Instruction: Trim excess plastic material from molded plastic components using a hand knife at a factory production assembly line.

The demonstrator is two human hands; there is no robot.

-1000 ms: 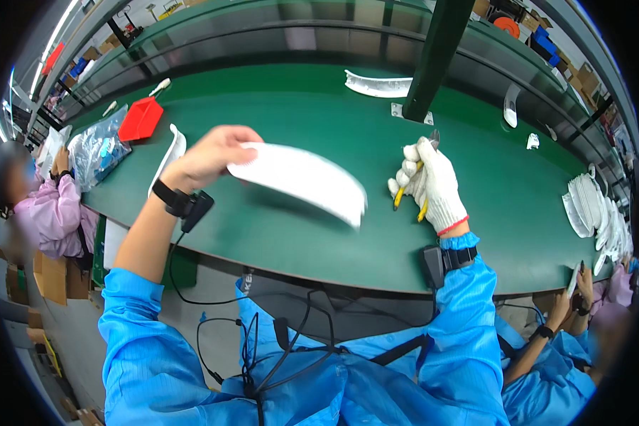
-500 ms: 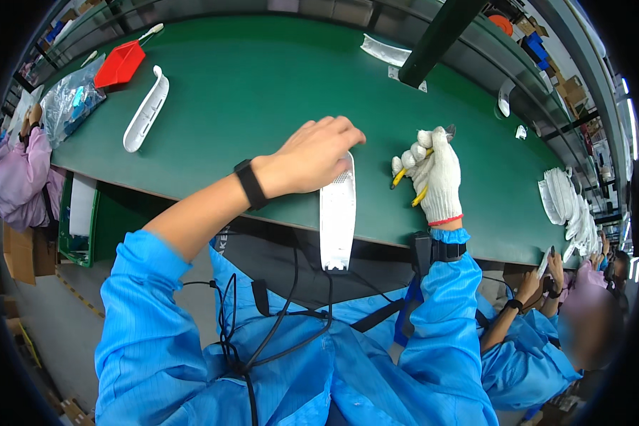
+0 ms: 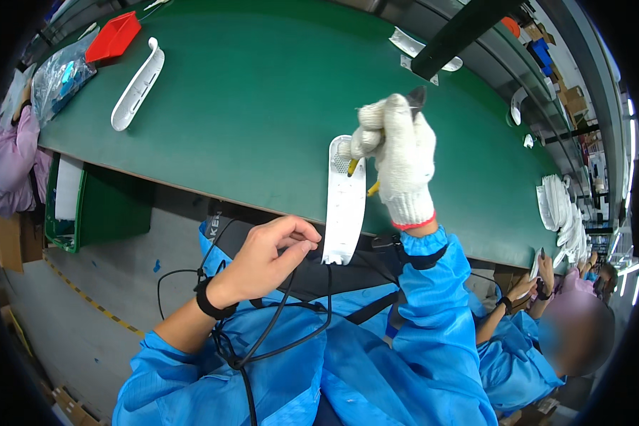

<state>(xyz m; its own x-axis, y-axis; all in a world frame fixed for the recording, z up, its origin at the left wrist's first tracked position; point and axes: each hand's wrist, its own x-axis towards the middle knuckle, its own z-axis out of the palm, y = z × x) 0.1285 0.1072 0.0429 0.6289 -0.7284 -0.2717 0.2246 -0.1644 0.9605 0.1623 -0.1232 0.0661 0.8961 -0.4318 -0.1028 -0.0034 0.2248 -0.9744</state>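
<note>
A long white plastic shell (image 3: 346, 202) lies across the table's front edge, its perforated end on the green top and its near end overhanging. My right hand (image 3: 405, 153), in a white knitted glove, is closed around yellow-handled pliers (image 3: 417, 101). Their dark jaws point up and away; the yellow handle ends stick out below, by the shell. The gloved fingers overlap the shell's upper right edge; whether they touch it, I cannot tell. Bare, my left hand (image 3: 266, 254) hovers just left of the shell's near end, fingers loosely curled, thumb and index slightly apart, nothing visible between them.
Another white shell (image 3: 138, 85) lies at the left, near a red bin (image 3: 113, 37) and a clear plastic bag (image 3: 62, 77). A dark post (image 3: 461, 39) rises at the back. White parts (image 3: 566, 213) are stacked at right, near a co-worker in blue. Black cables (image 3: 277, 330) hang before me.
My left hand has left the shell's perforated end and come down toward its near end. My right hand, with the pliers, has moved left, over the shell's edge.
</note>
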